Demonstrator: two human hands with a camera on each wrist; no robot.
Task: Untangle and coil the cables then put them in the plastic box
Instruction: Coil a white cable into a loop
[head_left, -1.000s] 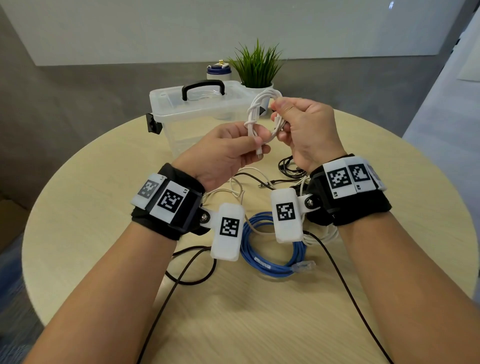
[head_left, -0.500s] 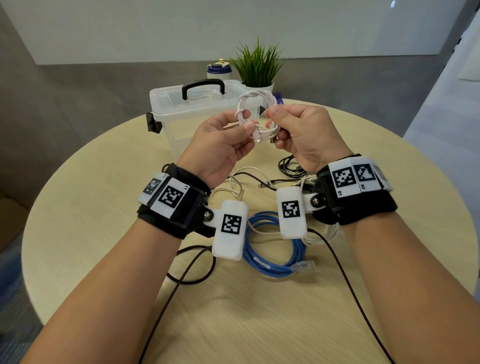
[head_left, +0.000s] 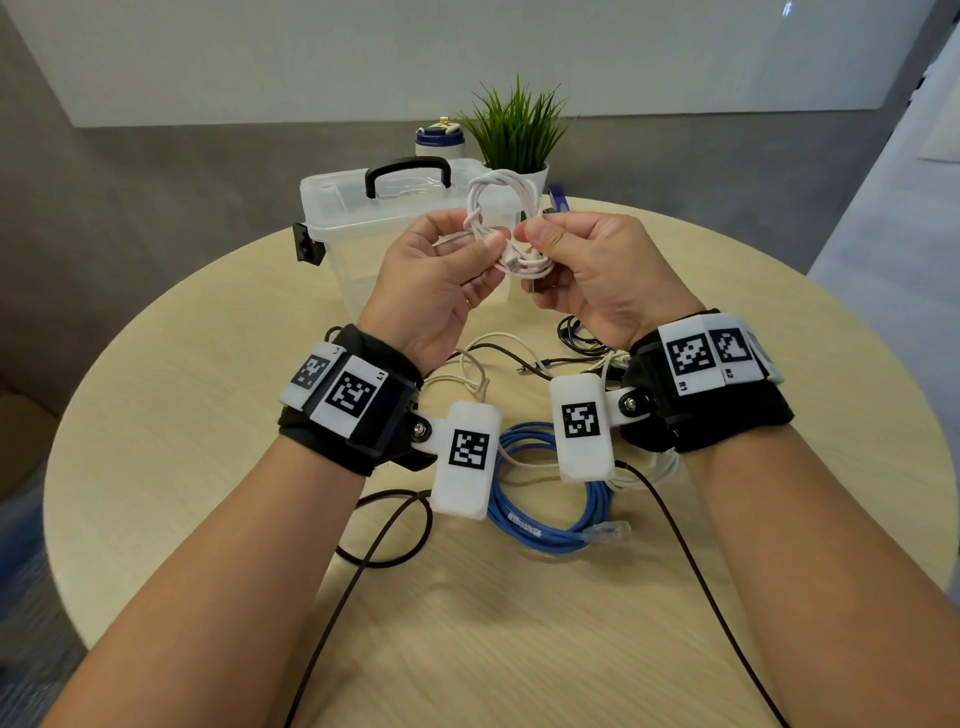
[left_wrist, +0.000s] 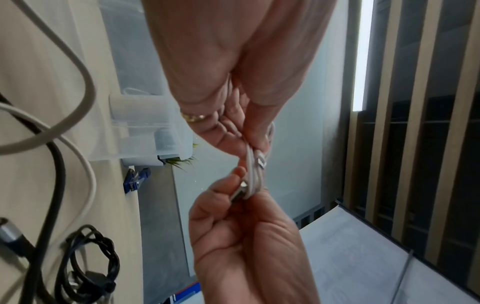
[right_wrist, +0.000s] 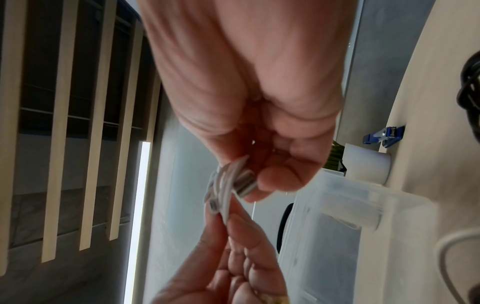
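A coiled white cable (head_left: 501, 205) hangs in the air in front of the clear plastic box (head_left: 337, 208). My left hand (head_left: 447, 270) pinches the coil's lower left side and my right hand (head_left: 587, 265) pinches its lower right. Both metal plugs sit between the fingertips. The left wrist view shows the white cable (left_wrist: 253, 164) pinched from above and below, as does the right wrist view of the white cable (right_wrist: 223, 185). On the table under my wrists lie a coiled blue cable (head_left: 545, 525), loose white cables (head_left: 467, 374) and black cables (head_left: 576, 338).
The box has a black handle (head_left: 408, 174) and its lid on. Behind it stand a potted plant (head_left: 519, 130) and a bottle (head_left: 439, 140). A black wire (head_left: 384, 530) loops on the round wooden table (head_left: 182, 415) near my left forearm. A blue clip (left_wrist: 136, 180) lies by the box.
The white coil has widened from a narrow upright bundle into a round loop. Both hands have risen slightly and shifted to pinch the coil's bottom together.
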